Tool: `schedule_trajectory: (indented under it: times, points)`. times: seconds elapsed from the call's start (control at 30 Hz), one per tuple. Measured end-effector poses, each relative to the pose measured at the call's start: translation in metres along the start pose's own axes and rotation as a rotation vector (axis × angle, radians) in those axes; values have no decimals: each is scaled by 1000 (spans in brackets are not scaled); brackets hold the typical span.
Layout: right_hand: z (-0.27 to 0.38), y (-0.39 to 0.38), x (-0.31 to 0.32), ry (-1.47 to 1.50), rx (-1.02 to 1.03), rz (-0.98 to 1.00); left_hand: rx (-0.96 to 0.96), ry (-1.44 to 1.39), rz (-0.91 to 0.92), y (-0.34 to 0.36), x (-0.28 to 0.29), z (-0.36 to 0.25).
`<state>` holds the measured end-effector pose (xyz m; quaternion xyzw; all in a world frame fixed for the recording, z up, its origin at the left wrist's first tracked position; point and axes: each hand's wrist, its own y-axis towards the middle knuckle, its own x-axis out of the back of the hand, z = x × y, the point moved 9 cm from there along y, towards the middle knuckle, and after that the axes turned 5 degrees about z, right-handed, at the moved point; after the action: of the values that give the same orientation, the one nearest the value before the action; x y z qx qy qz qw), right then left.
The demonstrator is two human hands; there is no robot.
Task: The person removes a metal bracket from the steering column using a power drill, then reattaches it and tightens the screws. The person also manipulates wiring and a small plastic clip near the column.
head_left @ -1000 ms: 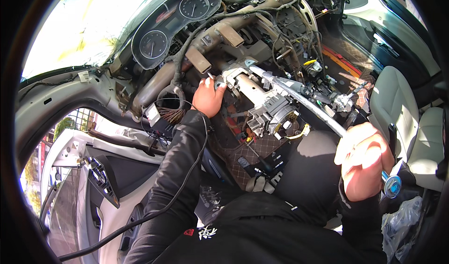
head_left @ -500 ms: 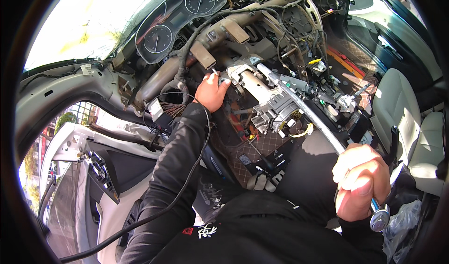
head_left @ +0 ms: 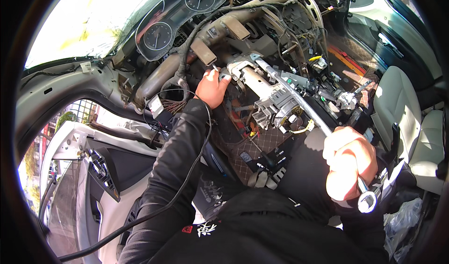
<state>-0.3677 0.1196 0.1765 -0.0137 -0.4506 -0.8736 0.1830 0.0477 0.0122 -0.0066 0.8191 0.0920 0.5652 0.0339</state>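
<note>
My right hand (head_left: 351, 161) is closed round a long silver socket wrench (head_left: 306, 106). Its round, shiny end sticks out below my fist. The far end of the wrench lies at the upper mount of the bare steering column (head_left: 256, 81). My left hand (head_left: 212, 91) reaches in beside the column, under a brown metal bracket (head_left: 203, 53). Its fingers are curled, with a thin metal pin showing at their tips; what they grip is mostly hidden. A black cable (head_left: 184, 189) runs along my left arm.
The stripped dashboard's brown crossbeam (head_left: 156, 82) carries a wiring harness (head_left: 183, 67). An instrument cluster (head_left: 157, 36) sits above it. Loose connectors and parts (head_left: 322, 93) crowd the centre. To the left is an opened door (head_left: 107, 175); to the right, a pale seat (head_left: 395, 110).
My right hand and the near end of the socket wrench have swung up and to the left. My left hand has stayed almost in place beside the column.
</note>
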Motion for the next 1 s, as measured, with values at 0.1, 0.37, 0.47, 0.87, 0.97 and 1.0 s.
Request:
schedule_trajectory:
  times: [0.1,0.37,0.47,0.87,0.97,1.0]
  points:
    - [-10,-5,-3,4,40,50,17,14,14,-2,-2,2]
    - [-14,-9,-9,-40,-24,70,17,-23,-19,2,-3,8]
    - [-17,-14,-5,-10,-39,1,-3,-17,-53,0,-2,7]
    - [10,-12,4,25,36,7,-36,-12,-70,1,-5,10]
    - [1,-5,1,25,-51,54,-44,-12,-77,3,-3,9]
    - [-16,-4,3,-41,-151,42,-38,-14,-76,4,-2,10]
